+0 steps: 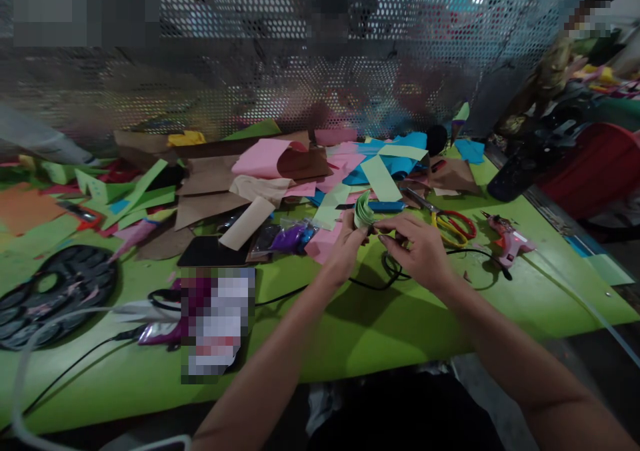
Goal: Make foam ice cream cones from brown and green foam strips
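My left hand [346, 248] is closed round the base of a rolled light green paper piece [364, 210], whose layered, curled top sticks up above the fingers. Close against its right side is my right hand [413, 243], thumb and forefinger pinched together near the base of the roll. Whatever lies between those fingertips is too small to make out. Below both hands a black cable [373, 287] loops on the green table [350, 338]. Pink paper [320, 244] lies just left of my left hand.
Scissors with red and yellow handles [453, 228] and a pink glue gun [513, 241] lie to the right. Coloured paper scraps [280, 161] pile along the back. At left are a black round tray [95, 271], a black phone-like slab [213, 252] and a purple tool [163, 333].
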Motion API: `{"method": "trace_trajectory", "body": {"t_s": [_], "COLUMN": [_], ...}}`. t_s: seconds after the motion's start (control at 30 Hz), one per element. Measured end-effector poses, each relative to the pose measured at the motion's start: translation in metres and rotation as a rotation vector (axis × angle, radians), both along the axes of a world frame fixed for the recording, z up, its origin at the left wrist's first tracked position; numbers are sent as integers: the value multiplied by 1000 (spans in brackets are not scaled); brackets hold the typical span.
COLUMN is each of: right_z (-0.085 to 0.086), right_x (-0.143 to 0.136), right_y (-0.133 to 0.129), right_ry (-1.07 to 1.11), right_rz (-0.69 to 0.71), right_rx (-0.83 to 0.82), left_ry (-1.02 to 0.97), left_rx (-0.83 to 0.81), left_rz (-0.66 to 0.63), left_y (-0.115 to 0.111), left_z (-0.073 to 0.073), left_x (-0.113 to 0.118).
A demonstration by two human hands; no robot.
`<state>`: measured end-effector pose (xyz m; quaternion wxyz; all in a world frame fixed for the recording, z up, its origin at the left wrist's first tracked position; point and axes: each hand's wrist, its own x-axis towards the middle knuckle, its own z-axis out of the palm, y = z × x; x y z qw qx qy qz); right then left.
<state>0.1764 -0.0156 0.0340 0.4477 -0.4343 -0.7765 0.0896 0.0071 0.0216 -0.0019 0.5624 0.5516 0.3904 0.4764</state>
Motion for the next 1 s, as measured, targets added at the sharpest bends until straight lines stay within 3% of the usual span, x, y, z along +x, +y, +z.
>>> {"method": "trace_trajectory", "body": {"t_s": [0.7, 1.0], "right_z": [-2, 0], "right_x": [0, -1], "right_y": [0, 0], "right_ry": [-9, -8], "right_rz": [3, -4], "right_rx": [52, 62], "left_ry": [-55, -51], "left_rx": [-14, -22], "left_rz": [-17, 9], "left_y": [3, 2], "left_z": [-7, -1], "left_x": [0, 1]}}
